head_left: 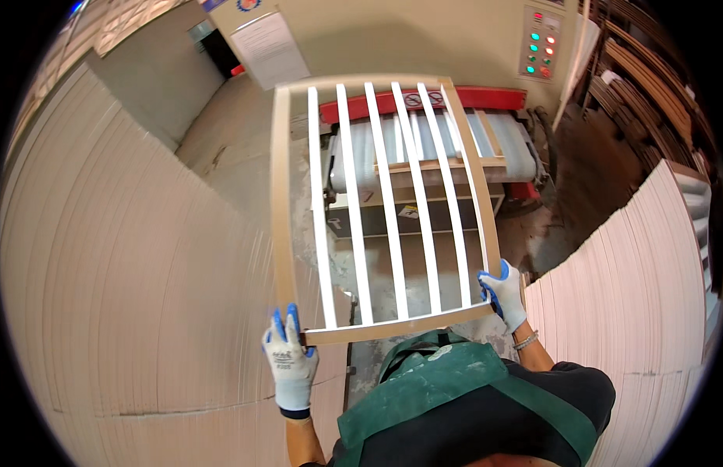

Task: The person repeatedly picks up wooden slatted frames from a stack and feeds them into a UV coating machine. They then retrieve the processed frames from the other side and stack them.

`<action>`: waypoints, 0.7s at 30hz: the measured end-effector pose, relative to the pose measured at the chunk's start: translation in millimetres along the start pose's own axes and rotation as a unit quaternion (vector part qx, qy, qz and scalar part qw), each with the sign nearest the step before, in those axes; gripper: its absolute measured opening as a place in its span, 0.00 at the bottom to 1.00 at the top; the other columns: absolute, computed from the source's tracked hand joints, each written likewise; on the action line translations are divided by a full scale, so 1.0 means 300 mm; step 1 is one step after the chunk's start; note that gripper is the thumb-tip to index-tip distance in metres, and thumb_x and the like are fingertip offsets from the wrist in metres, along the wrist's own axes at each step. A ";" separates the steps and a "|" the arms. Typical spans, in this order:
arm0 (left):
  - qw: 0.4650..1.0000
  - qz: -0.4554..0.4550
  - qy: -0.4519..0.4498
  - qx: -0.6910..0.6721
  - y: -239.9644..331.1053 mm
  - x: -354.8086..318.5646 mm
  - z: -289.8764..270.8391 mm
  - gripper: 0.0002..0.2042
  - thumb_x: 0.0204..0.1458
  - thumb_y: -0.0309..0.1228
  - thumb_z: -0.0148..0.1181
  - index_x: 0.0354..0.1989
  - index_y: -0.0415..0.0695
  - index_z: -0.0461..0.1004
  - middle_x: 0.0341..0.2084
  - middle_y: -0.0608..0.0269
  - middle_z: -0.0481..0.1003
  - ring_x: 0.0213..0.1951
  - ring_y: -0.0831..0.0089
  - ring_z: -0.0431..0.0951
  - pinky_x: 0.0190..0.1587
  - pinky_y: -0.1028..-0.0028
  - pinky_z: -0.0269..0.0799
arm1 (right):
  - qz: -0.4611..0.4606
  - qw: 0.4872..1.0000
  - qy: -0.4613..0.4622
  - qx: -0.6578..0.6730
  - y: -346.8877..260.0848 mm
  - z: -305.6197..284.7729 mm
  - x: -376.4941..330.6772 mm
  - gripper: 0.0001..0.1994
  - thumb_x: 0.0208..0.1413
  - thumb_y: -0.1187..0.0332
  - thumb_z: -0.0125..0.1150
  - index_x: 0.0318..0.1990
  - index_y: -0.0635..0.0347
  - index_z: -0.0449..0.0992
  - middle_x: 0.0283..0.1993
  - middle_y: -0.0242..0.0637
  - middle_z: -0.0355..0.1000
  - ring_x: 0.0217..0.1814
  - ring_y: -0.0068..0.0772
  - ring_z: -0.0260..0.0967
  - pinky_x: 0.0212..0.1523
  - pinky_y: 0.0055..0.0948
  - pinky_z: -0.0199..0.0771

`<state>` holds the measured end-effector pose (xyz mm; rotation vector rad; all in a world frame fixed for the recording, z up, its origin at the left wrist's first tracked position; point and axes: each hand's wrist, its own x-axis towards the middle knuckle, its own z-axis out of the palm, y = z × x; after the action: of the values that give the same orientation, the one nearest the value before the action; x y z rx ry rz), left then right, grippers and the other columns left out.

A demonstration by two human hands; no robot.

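A rectangular slatted frame (386, 204) with tan outer edges and several white slats is held out in front of me, its far end raised toward the machine. My left hand (288, 356), in a white and blue work glove, grips its near left corner. At the near right corner my right hand (507, 296), gloved the same way, is closed around the side rail. Beyond it, partly hidden by the slats, a second similar frame (474, 163) lies on the machine's roller-like feed bed (350, 159).
A red guard bar (494, 98) spans the beige machine, with a lit button panel (540, 47) at upper right. Tall stacks of pale panels stand close on the left (136, 257) and right (610, 288). Brown boards (642, 101) are piled at far right.
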<state>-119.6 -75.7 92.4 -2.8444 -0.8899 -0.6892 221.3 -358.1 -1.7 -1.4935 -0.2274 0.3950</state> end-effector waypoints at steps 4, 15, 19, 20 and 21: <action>0.989 -0.031 -0.120 -0.077 0.017 -0.050 0.207 0.44 0.44 0.26 0.68 0.75 0.45 0.56 0.62 0.38 0.67 0.58 0.43 0.70 0.62 0.51 0.62 | 0.061 0.995 0.037 -0.069 0.090 -0.132 -0.095 0.11 0.54 0.79 0.67 0.44 0.67 0.76 0.27 0.34 0.74 0.19 0.23 0.70 0.19 0.24 0.71; 0.966 -0.019 -0.226 -0.124 0.094 -0.124 0.383 0.44 0.47 0.30 0.66 0.76 0.40 0.52 0.63 0.40 0.67 0.58 0.46 0.72 0.60 0.54 0.65 | 0.119 0.980 0.106 -0.118 0.178 -0.249 -0.163 0.13 0.51 0.77 0.69 0.44 0.68 0.75 0.25 0.35 0.73 0.18 0.26 0.72 0.18 0.28 0.73; 0.970 -0.003 -0.213 -0.119 0.100 -0.099 0.403 0.44 0.47 0.30 0.66 0.75 0.40 0.52 0.63 0.40 0.66 0.57 0.46 0.72 0.60 0.54 0.65 | 0.117 0.981 0.101 -0.117 0.188 -0.253 -0.147 0.13 0.51 0.77 0.69 0.43 0.67 0.75 0.25 0.35 0.73 0.18 0.26 0.72 0.18 0.28 0.74; 0.970 -0.001 -0.211 -0.116 0.104 -0.090 0.408 0.45 0.47 0.29 0.67 0.75 0.40 0.53 0.63 0.40 0.66 0.57 0.46 0.72 0.59 0.54 0.65 | 0.121 0.981 0.098 -0.118 0.190 -0.255 -0.137 0.12 0.51 0.77 0.69 0.42 0.67 0.75 0.25 0.35 0.73 0.18 0.26 0.72 0.18 0.28 0.74; 0.971 0.000 -0.210 -0.112 0.106 -0.082 0.413 0.45 0.46 0.29 0.68 0.75 0.41 0.53 0.62 0.41 0.67 0.56 0.45 0.73 0.59 0.54 0.66 | 0.133 0.979 0.096 -0.125 0.193 -0.256 -0.129 0.12 0.51 0.77 0.69 0.42 0.67 0.75 0.25 0.35 0.73 0.19 0.26 0.72 0.18 0.27 0.74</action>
<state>-70.9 -89.1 -27.7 -3.2637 -0.9081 -0.1904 208.8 -442.1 -61.0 -1.8060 0.0811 0.4435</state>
